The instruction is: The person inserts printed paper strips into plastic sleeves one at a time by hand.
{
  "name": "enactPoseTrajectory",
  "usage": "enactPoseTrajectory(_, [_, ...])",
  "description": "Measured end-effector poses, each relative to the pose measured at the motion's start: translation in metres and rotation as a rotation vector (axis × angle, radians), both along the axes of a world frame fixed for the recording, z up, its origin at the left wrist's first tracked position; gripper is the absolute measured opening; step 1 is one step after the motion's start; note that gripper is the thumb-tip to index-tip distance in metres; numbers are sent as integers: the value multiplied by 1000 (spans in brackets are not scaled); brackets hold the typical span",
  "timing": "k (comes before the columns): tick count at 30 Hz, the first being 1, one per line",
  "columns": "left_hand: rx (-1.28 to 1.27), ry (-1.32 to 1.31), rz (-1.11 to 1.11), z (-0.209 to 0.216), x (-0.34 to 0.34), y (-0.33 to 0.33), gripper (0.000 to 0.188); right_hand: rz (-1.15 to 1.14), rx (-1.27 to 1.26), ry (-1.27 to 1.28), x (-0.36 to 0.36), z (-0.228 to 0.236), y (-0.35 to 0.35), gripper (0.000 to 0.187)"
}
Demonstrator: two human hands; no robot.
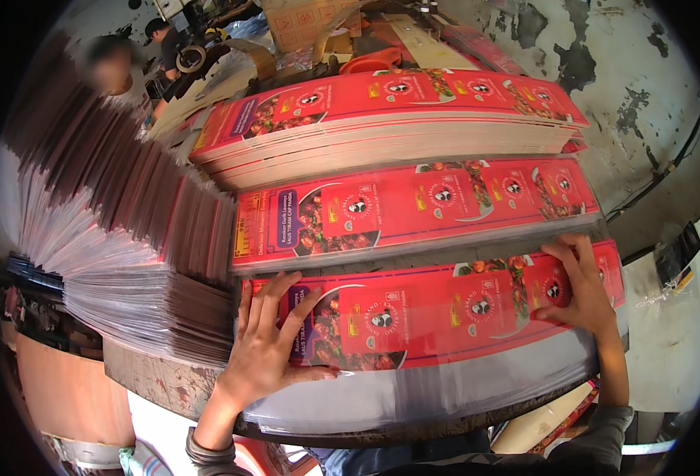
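In front of me a long red printed card (437, 313) with food pictures lies on a pile of clear plastic sleeves (421, 397). My left hand (267, 337) rests on the card's left end, fingers spread over the face and thumb near the lower edge. At the right end, my right hand (578, 289) touches the card with fingers apart and bent, thumb on its face. Neither hand is visibly closed round it. Whether the card is inside a sleeve I cannot tell. Just beyond lies a second pile of red cards (398, 210), glossy on top.
A taller stack of red cards (390, 143) stands at the back. Along the left leans a long, fanned row of filled-looking sleeves (128, 214). Behind are a cardboard box (310, 24), an orange-red object (372, 61) and two people. A peeling wall (628, 71) stands right.
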State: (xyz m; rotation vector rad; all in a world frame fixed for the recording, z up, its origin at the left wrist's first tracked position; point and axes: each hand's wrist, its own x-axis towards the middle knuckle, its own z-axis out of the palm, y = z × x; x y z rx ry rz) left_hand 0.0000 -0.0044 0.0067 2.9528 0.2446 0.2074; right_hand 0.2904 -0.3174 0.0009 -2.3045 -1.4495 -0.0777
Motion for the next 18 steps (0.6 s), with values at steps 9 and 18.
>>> enactPoseTrajectory(9, [-15,-85,20,1,4,8,80,53,19,-71,8,-1,4,81])
enactPoseTrajectory(18, [-66,-172,-7,-2,3,7,57,158,46,16,9,0,2,66])
